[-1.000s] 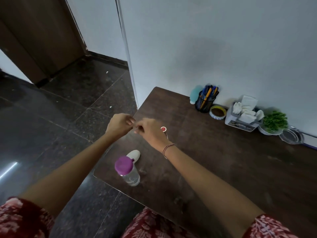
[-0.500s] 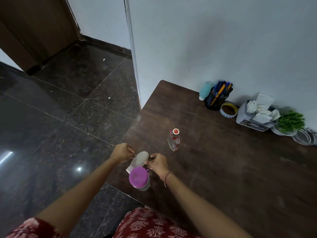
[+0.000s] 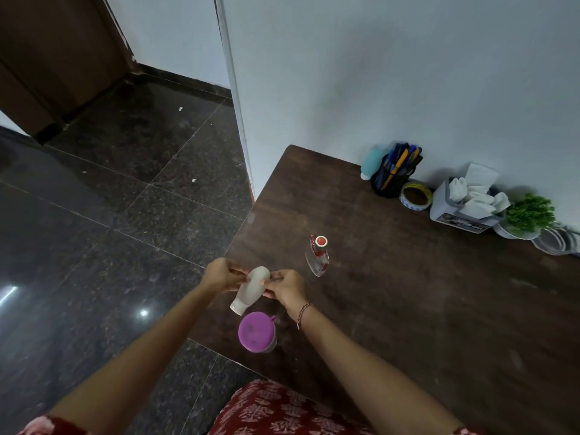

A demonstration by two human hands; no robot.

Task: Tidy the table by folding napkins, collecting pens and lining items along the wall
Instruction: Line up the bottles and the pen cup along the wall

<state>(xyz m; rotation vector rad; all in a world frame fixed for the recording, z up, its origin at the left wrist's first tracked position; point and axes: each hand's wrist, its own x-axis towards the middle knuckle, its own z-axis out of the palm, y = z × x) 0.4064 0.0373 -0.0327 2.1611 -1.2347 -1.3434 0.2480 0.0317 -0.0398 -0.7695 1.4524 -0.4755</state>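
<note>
- A room in a home, by the look of it — a dark polished stone floor (image 3: 110, 215) fills the left of the frame, with a brown wooden door (image 3: 53, 58) at upper left.
- A dark wooden table (image 3: 439, 309) stands against a plain white wall (image 3: 376, 73) on the right.
- Along that wall at upper right — a pen holder (image 3: 390, 183), a napkin box (image 3: 445, 210), a small potted plant (image 3: 528, 213).

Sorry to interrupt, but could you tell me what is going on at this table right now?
A person is tidying a dark wooden table. The left hand and right hand both grip a white bottle near the table's front left corner. A purple-lidded jar stands just in front of it, and a small red-capped glass bottle stands farther in. A pen holder, tape roll, napkin box and plant line the wall.
</note>
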